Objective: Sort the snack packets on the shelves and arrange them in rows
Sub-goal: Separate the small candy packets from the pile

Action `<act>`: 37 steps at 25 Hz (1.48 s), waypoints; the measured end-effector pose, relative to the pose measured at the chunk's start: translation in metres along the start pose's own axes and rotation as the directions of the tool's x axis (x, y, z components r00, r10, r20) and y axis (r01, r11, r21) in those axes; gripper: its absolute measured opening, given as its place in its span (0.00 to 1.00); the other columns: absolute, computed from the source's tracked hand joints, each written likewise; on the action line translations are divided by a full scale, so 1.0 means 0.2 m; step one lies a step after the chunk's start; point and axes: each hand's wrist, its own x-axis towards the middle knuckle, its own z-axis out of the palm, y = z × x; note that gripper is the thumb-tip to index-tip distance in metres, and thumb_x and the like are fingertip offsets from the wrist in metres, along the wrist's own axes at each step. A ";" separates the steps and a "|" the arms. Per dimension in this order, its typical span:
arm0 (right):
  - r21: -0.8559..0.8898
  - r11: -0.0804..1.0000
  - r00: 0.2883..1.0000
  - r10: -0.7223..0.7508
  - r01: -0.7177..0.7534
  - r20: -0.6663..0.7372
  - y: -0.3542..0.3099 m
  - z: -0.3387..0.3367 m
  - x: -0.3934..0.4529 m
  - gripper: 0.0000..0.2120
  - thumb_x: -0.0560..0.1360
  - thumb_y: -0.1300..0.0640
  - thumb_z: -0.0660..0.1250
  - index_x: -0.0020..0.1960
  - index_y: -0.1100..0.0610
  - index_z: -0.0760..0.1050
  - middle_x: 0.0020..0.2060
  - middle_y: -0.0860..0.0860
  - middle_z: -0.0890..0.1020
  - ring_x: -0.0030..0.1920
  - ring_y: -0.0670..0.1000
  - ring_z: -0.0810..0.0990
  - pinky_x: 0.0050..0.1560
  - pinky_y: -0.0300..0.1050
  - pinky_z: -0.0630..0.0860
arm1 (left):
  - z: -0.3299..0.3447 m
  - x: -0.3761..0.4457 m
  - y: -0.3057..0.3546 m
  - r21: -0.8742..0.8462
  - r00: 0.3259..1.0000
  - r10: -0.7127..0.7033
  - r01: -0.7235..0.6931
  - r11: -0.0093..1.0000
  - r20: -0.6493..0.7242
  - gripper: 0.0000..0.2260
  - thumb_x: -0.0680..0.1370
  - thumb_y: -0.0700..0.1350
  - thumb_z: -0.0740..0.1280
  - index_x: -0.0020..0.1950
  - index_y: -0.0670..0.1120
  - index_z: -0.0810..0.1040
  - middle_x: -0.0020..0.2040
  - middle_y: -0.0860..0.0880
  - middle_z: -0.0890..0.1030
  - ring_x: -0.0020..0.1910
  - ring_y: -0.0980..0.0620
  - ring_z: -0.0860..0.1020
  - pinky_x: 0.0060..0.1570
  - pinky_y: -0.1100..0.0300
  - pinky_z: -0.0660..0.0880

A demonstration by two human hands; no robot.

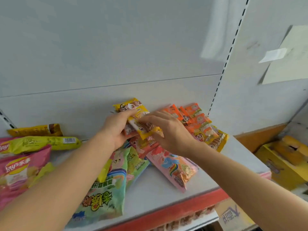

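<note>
Sorting has barely begun, by the look of your shelf (208, 177): most packets lie in a loose heap, not in rows. Largest is the pale green packet (106, 197) at the front, lying flat and partly under your left forearm, with a second green packet (135, 160) just behind it. To the far left, 2 pink Lay's bags (18, 170) overlap each other, with a lime green packet (50, 143) resting across their top and a long yellow packet (35, 130) behind it against the back wall. That corner looks roughly grouped, though not lined up. Right of centre, a pink rainbow packet (173, 167) lies diagonally, touching the green ones. Behind your right hand (168, 132) the orange packets (198, 124) are bunched and tilted, with another yellow packet (220, 141) under their right edge.

Your left hand (115, 129) grips a small stack of yellow snack packets (133, 109) from the left side, thumb curled over the top. Your right hand reaches in with fingers curled onto the same stack's lower end, pinching it. The stack is raised above the heap, near the back wall.

Judging from this, you have every type left to separate and line up.
</note>
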 end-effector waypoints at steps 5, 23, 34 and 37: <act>-0.250 0.951 0.930 0.249 -0.181 0.271 0.34 -0.19 0.03 0.43 0.66 0.60 0.70 0.76 0.40 0.59 0.75 0.48 0.64 0.76 0.57 0.59 0.66 0.65 0.71 | 0.00 -0.01 -0.02 -0.017 0.981 0.082 -0.086 0.996 -0.176 0.02 0.77 0.38 0.70 0.48 0.44 0.79 0.44 0.40 0.85 0.34 0.46 0.84 0.32 0.54 0.82; 0.708 0.607 0.917 0.368 -0.361 0.153 0.14 -0.29 0.25 0.13 0.79 0.55 0.71 0.61 0.56 0.75 0.50 0.56 0.84 0.45 0.57 0.87 0.38 0.54 0.84 | 0.18 -0.04 0.03 -0.100 0.889 0.445 -0.456 0.885 -0.110 0.12 0.82 0.43 0.66 0.66 0.46 0.75 0.59 0.45 0.84 0.55 0.43 0.84 0.50 0.42 0.82; 0.051 0.941 0.890 0.297 -0.334 0.346 0.24 -0.21 0.16 0.19 0.83 0.51 0.59 0.73 0.50 0.69 0.59 0.49 0.77 0.57 0.49 0.75 0.57 0.47 0.71 | 0.12 -0.02 -0.02 0.092 0.864 0.498 -0.491 0.867 -0.082 0.16 0.75 0.36 0.74 0.62 0.43 0.80 0.53 0.46 0.87 0.50 0.47 0.86 0.45 0.50 0.83; -0.211 0.951 0.843 0.299 -0.225 0.447 0.33 -0.15 0.12 0.25 0.72 0.60 0.67 0.68 0.48 0.72 0.58 0.49 0.75 0.57 0.51 0.73 0.57 0.51 0.76 | 0.07 -0.01 -0.01 0.079 0.882 0.461 -0.454 0.887 -0.096 0.16 0.75 0.37 0.74 0.63 0.43 0.80 0.54 0.45 0.87 0.51 0.46 0.86 0.47 0.47 0.83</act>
